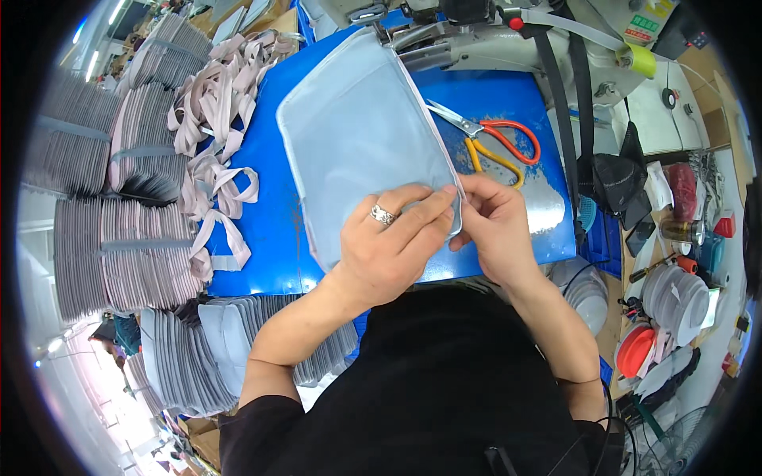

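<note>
A light grey-blue fabric panel point(357, 127) with a pale piped edge lies slanted on the blue table, its far end under the sewing machine's needle area. My left hand point(401, 234), wearing a silver ring, rests over its near right corner with fingers together, gripping the edge; the thumb is hidden. At the same edge my right hand point(492, 222) pinches the border between thumb and fingers, close to the left fingertips. Beyond my right hand lie open scissors point(484, 135) with one red and one yellow handle.
The sewing machine point(508, 59) spans the far side of the blue table point(262, 214). Loose pale pink strips point(218, 103) hang over the left edge. Bundled stacks of grey panels point(147, 246) stand at the left, and more panels point(186, 357) stand nearer. Cluttered tools and discs point(675, 297) are at the right.
</note>
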